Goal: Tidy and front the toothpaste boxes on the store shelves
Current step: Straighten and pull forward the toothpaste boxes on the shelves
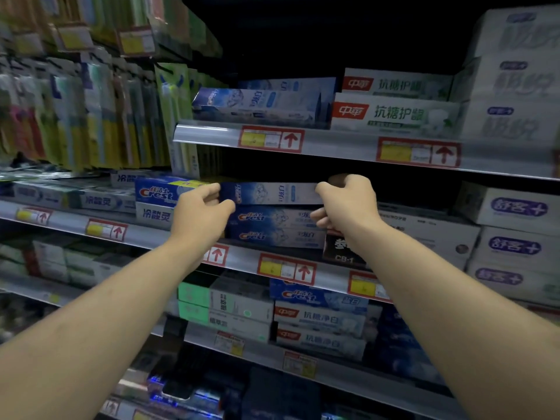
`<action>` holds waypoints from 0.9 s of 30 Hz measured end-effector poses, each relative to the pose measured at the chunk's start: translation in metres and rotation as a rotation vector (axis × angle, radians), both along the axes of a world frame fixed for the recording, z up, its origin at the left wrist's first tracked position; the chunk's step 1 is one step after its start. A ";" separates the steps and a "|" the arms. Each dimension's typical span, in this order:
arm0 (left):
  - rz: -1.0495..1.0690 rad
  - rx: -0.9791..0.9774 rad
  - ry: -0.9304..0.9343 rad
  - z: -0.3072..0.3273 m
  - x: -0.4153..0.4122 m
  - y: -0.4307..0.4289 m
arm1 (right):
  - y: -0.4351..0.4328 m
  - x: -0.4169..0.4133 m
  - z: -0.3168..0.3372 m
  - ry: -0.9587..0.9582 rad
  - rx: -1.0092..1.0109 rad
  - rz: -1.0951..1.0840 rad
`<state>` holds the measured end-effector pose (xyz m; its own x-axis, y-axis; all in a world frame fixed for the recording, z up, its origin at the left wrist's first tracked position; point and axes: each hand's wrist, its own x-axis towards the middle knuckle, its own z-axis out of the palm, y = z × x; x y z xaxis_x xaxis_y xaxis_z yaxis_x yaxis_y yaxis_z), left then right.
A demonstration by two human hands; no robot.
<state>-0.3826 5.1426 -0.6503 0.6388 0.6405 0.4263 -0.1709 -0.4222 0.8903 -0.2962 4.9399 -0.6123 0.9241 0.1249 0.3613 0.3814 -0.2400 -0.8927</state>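
Both hands, left (pixel 200 209) and right (pixel 345 201), clamp the ends of a toothpaste box (pixel 269 193) lying lengthwise along the shelf edge (pixel 291 268).

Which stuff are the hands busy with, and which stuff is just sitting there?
Busy with:
- left hand and right hand, each gripping an end of the blue box
- the two Crest boxes stacked under it

Just sitting there:
- toothbrush packs hanging at left
- white and green boxes on the shelf above
- price tags

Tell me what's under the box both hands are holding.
Under the held box sit two stacked blue Crest boxes. The left hand and right hand cover their ends; anything behind is dark.
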 end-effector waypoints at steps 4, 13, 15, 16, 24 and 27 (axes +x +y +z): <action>0.055 -0.043 -0.083 -0.006 -0.015 0.000 | -0.007 -0.018 -0.007 -0.061 0.055 0.066; 0.118 -0.110 -0.155 -0.055 -0.056 -0.072 | -0.076 -0.062 -0.063 -0.108 0.095 0.037; 0.089 -0.118 -0.114 -0.070 -0.060 -0.093 | -0.098 -0.068 -0.079 -0.075 0.095 -0.018; 0.074 -0.122 -0.099 -0.077 -0.061 -0.103 | -0.109 -0.069 -0.088 -0.049 0.100 -0.049; 0.005 -0.097 0.006 -0.130 -0.051 -0.176 | -0.185 -0.075 -0.155 0.146 0.115 -0.237; -0.034 -0.121 0.035 -0.150 -0.042 -0.196 | -0.207 -0.072 -0.176 0.182 0.134 -0.267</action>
